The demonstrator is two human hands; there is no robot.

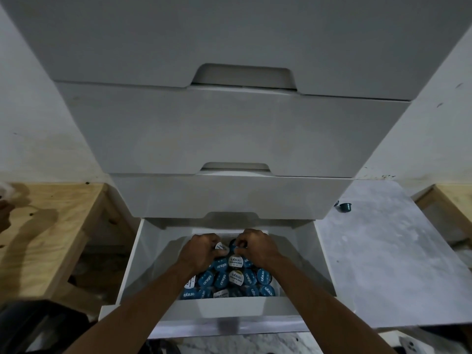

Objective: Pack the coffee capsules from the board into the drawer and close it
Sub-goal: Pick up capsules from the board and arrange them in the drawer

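Note:
The bottom drawer (143,264) of a white drawer unit is pulled out toward me. Inside lies a heap of coffee capsules (229,279) with blue and white printed lids. Both my hands reach into the drawer's far part. My left hand (198,251) is curled around a white-lidded capsule (221,247). My right hand (256,247) pinches a dark capsule (236,244) beside it. One dark teal capsule (346,207) lies alone on the marble board (383,251) to the right of the unit.
Three shut drawers (229,134) stack above the open one. A plywood bench (43,226) stands on the left and another wooden piece (454,200) at the far right. A dark object (38,325) sits at the lower left.

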